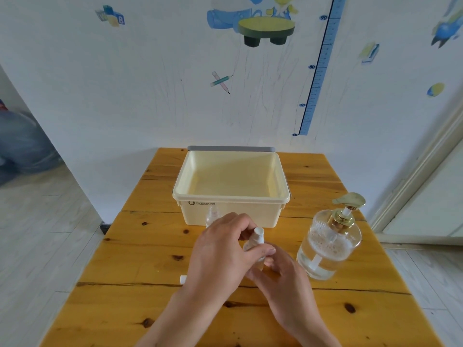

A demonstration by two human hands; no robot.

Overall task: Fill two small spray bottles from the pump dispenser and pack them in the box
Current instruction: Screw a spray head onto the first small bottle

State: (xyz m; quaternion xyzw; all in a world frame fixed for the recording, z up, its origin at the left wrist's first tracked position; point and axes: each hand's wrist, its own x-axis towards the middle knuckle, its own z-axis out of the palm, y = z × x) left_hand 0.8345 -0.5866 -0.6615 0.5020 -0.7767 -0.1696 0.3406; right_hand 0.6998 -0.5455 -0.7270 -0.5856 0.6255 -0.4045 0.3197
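**Both hands on one spray bottle, near-centre of table**

My left hand [220, 249] curls round the top of a small bottle [252, 246], fingers at its white spray head [258, 232], thumb across the body. My right hand [283, 274] grips the bottle's lower part from the right. Bottle is upright, just above the table [125, 259], near side of the box [231, 197]. Second bottle [212, 216] stands behind my left hand, against the box front, half hidden. Small white cap [183, 279] lies left of my left wrist. Dispenser [328, 244] stands right, foamy liquid inside, apart from my hands.
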